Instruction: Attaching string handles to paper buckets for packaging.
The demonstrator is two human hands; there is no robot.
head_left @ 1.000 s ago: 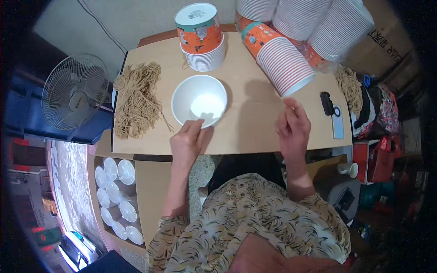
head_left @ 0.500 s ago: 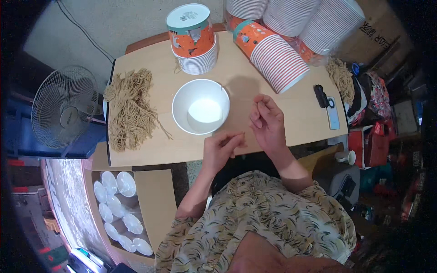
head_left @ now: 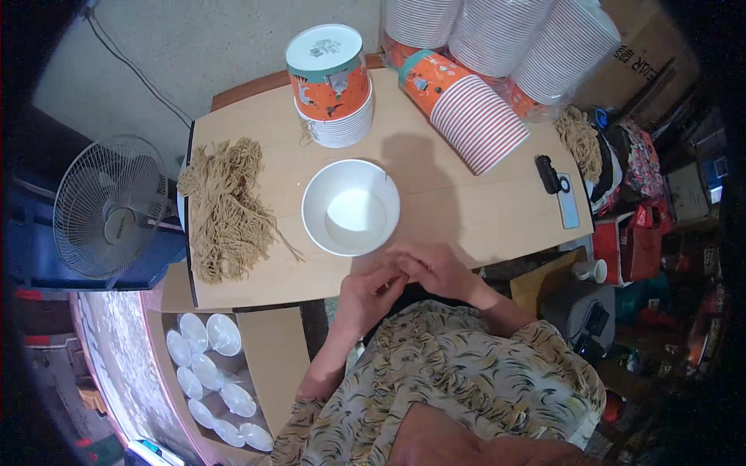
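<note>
My left hand [head_left: 371, 298] and my right hand [head_left: 440, 272] meet at the near edge of the table. Both have bent fingers, with thumbs and fingertips pinched close together. Whatever lies between the fingertips is too small or too hidden to make out. Just beyond them stands a white paper bucket [head_left: 317, 206], its open mouth facing up and a small dark mark at the right of its rim. Left of it lies a loose heap of tan cords [head_left: 229, 210], a few strands trailing toward the bucket.
Behind stands an upside-down stack of orange printed buckets [head_left: 332, 93]. Another stack [head_left: 478, 120] lies on its side, near bagged stacks [head_left: 497, 35]. A phone [head_left: 569, 206] and a black clip-like object [head_left: 547, 174] sit at right. Lower left are a fan [head_left: 113, 210] and a carton of clear plastic cups [head_left: 268, 365].
My right hand has come down and left from above the table to meet my left hand. My left hand has dropped slightly nearer to me. The whole view has shifted a little.
</note>
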